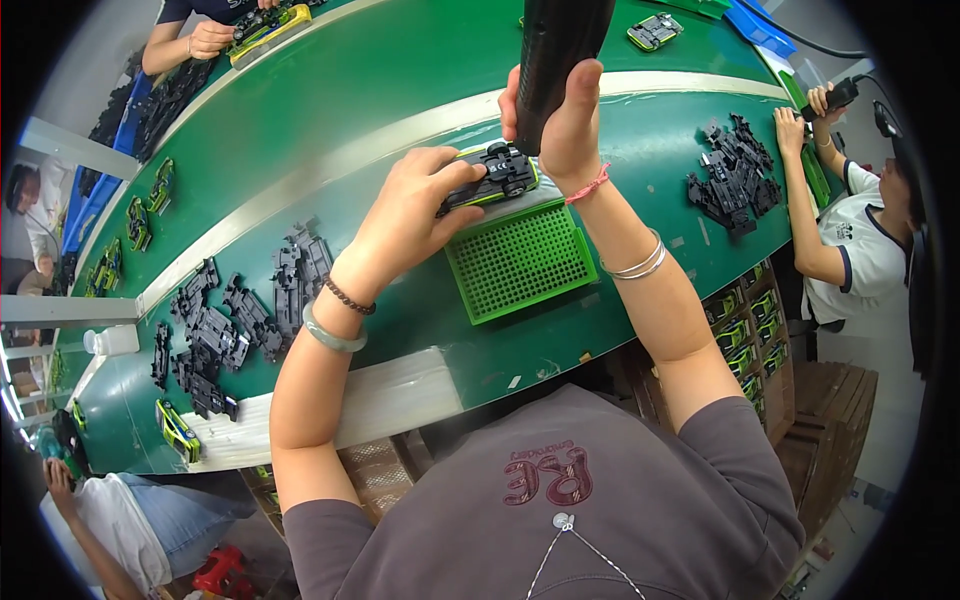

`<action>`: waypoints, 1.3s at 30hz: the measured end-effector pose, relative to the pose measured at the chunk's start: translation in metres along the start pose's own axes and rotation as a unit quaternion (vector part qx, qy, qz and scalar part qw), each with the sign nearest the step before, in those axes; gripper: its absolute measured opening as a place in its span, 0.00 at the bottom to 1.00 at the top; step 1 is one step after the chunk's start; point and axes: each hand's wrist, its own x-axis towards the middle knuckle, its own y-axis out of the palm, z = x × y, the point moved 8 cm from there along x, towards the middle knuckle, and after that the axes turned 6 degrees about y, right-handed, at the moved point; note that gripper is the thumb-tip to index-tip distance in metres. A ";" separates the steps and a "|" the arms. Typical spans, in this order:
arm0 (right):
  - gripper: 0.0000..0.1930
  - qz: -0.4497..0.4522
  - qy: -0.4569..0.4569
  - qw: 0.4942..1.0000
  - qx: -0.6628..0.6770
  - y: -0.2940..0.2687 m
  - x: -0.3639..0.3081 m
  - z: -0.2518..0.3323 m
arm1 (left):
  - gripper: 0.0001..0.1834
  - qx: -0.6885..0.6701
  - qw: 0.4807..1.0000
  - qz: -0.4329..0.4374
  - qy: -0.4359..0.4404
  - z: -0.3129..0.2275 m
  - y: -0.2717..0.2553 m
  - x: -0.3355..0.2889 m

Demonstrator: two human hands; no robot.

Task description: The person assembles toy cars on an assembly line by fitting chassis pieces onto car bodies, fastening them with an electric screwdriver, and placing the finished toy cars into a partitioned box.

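My left hand [415,205] is closed on a toy car [500,172], which lies upside down with its black chassis and wheels up and a yellow-green edge showing. In my right hand [570,125] is a thick black electric screwdriver [562,60], my thumb and fingers around its body. Its lower end stands just beside the car's right end; whether it touches cannot be made out. Directly in front of me, below the car, sits a green perforated basket [522,262].
Black chassis parts lie in piles at left [215,325] and right [735,175]. A finished-looking toy car [178,430] rests near the left edge, another car [655,32] at the far right. A white bottle [112,340] stands left. Co-workers sit around the green table [400,90].
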 end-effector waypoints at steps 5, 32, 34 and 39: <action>0.41 0.009 0.002 1.000 0.011 -0.002 0.000 -0.004 | 0.20 0.003 1.000 -0.003 0.004 0.000 0.000 -0.001; 0.53 -0.021 0.111 0.986 0.119 0.001 -0.109 -0.004 | 0.20 0.011 1.000 -0.007 0.011 0.004 0.001 -0.003; 0.53 -0.002 0.106 0.987 0.123 0.002 -0.109 -0.005 | 0.20 0.011 1.000 -0.007 0.012 0.005 0.001 -0.002; 0.54 0.013 0.135 0.989 0.058 0.011 -0.110 -0.003 | 0.20 0.015 1.000 -0.010 0.014 0.004 0.001 -0.003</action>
